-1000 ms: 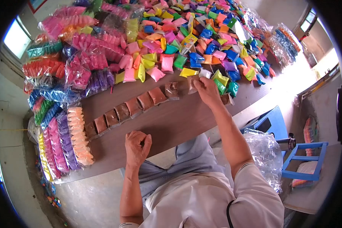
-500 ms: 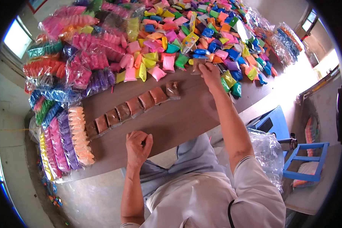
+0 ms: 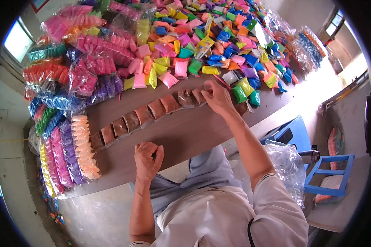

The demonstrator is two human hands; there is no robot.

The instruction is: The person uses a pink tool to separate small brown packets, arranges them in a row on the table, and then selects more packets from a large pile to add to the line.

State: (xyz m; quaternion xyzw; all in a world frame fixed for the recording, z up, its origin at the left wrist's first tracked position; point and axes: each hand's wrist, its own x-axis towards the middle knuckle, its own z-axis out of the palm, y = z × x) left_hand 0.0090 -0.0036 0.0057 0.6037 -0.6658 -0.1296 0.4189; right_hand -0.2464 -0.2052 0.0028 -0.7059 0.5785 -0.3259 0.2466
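Small brown packets (image 3: 143, 116) lie in a slanting row across the dark wooden table (image 3: 181, 136). At the row's right end, my right hand (image 3: 219, 99) pinches the edge of the last brown packet (image 3: 199, 97), which lies against its neighbour (image 3: 185, 99). Another brown piece (image 3: 241, 108) shows partly from behind my right wrist. My left hand (image 3: 149, 159) rests near the table's front edge, below the row, its fingers curled into a loose fist with nothing visible in them.
A heap of loose, many-coloured packets (image 3: 218, 45) covers the back of the table. Clear bags of packets in single colours (image 3: 86, 61) are stacked at the left, beside upright strips of peach packets (image 3: 85, 148). Clear plastic (image 3: 282, 164) and a blue stool (image 3: 329, 177) are at the right.
My right hand has moved left and toward me from the heap's edge, bringing a brown packet to the row's right end. My left hand stays curled in place.
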